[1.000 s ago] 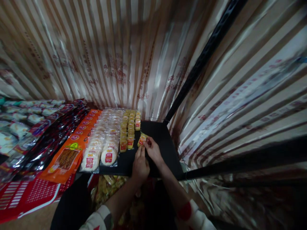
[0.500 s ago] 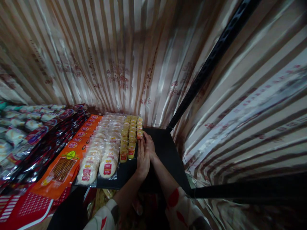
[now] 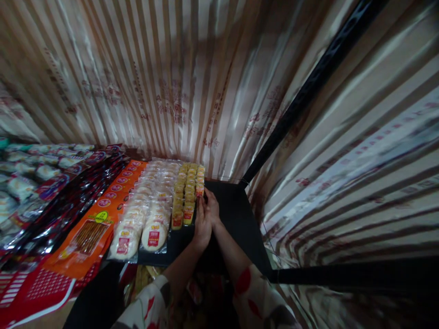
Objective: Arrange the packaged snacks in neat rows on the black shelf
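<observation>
Rows of small yellow wrapped snack packs [image 3: 188, 196] with red labels stand on a black shelf [image 3: 236, 214]. My left hand [image 3: 203, 228] is at the near end of the right-hand, shorter row, its fingers stretched forward. Beside it and against it, my right hand [image 3: 212, 208] reaches with extended fingers to the right side of that row's front pack [image 3: 199, 190]. The fingertips seem to touch this pack, and neither hand visibly grips anything. To the left lie two rows of round white wrapped cakes [image 3: 154, 235] with red labels.
An orange snack bag [image 3: 91, 233] lies left of the cakes. Farther left are dark red shiny packs [image 3: 78, 196] and white packs [image 3: 22, 185]. A red plastic basket [image 3: 44, 292] sits lower left. Striped sheeting [image 3: 164, 82] hangs behind; a black post [image 3: 295, 109] rises at the shelf's corner.
The view has shifted slightly. Both hands stay together by the front pack of the right-hand row; the rows look unchanged.
</observation>
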Action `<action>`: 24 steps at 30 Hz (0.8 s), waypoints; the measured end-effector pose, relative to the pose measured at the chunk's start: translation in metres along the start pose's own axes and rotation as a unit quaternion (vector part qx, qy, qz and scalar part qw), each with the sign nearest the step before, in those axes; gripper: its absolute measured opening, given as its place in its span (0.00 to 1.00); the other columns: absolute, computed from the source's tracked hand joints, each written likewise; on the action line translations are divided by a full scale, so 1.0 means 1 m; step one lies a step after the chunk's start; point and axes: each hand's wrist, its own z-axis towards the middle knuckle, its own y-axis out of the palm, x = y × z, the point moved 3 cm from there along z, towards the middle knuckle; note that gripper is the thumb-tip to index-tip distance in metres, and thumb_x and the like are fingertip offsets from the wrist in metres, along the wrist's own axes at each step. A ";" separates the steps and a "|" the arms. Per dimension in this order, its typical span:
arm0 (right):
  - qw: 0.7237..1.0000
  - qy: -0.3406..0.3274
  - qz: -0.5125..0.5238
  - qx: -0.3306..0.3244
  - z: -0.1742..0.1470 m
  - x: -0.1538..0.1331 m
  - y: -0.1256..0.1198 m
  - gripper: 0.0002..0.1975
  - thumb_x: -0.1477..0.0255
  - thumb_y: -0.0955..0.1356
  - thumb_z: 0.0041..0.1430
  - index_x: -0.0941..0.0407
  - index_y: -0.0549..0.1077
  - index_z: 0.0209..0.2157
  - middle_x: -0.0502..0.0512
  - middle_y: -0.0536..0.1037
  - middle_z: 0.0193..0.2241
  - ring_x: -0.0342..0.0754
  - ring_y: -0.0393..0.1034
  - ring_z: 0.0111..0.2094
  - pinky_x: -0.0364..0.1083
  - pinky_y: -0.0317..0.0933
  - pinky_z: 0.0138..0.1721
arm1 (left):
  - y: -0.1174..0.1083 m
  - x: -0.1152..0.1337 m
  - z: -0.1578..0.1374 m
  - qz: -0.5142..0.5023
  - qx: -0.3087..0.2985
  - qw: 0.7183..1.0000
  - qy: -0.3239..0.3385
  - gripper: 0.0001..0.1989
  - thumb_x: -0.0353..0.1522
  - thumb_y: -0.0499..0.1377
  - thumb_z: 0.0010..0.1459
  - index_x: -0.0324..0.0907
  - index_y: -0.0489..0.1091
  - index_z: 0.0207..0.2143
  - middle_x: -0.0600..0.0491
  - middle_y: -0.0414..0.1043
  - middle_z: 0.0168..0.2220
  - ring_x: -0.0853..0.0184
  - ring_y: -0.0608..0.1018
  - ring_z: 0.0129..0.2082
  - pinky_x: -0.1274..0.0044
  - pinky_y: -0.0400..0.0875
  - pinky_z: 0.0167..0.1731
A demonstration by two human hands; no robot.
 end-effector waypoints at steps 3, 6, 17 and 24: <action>1.000 0.012 -0.007 0.015 -0.003 0.003 -0.001 0.20 0.69 0.62 0.52 0.56 0.68 0.48 0.60 0.71 0.48 0.51 0.63 0.51 0.52 0.55 0.54 | -0.004 0.006 -0.008 0.013 -0.001 1.000 -0.005 0.26 0.32 0.42 0.62 0.31 0.48 0.60 0.43 0.44 0.64 0.64 0.49 0.64 0.67 0.44 0.63; 0.998 0.039 -0.015 0.042 -0.014 0.006 -0.003 0.23 0.68 0.63 0.51 0.58 0.67 0.49 0.63 0.70 0.49 0.54 0.61 0.52 0.55 0.56 0.53 | -0.010 0.014 -0.024 0.028 0.002 1.000 0.004 0.25 0.32 0.42 0.61 0.32 0.50 0.60 0.44 0.47 0.63 0.65 0.51 0.63 0.69 0.45 0.62; 0.999 0.040 0.016 0.030 -0.118 -0.032 -0.015 0.21 0.72 0.58 0.53 0.59 0.67 0.48 0.61 0.71 0.44 0.50 0.66 0.45 0.51 0.60 0.48 | -0.041 0.009 -0.126 0.093 -0.011 0.991 0.100 0.24 0.31 0.41 0.61 0.36 0.54 0.58 0.44 0.57 0.59 0.65 0.57 0.61 0.69 0.53 0.60; 0.996 0.009 0.066 -0.058 -0.209 -0.053 0.000 0.19 0.76 0.56 0.53 0.55 0.72 0.42 0.56 0.73 0.43 0.47 0.68 0.42 0.49 0.62 0.47 | -0.097 -0.020 -0.193 0.095 -0.063 0.984 0.134 0.19 0.34 0.42 0.61 0.39 0.63 0.51 0.45 0.65 0.53 0.65 0.65 0.55 0.67 0.60 0.56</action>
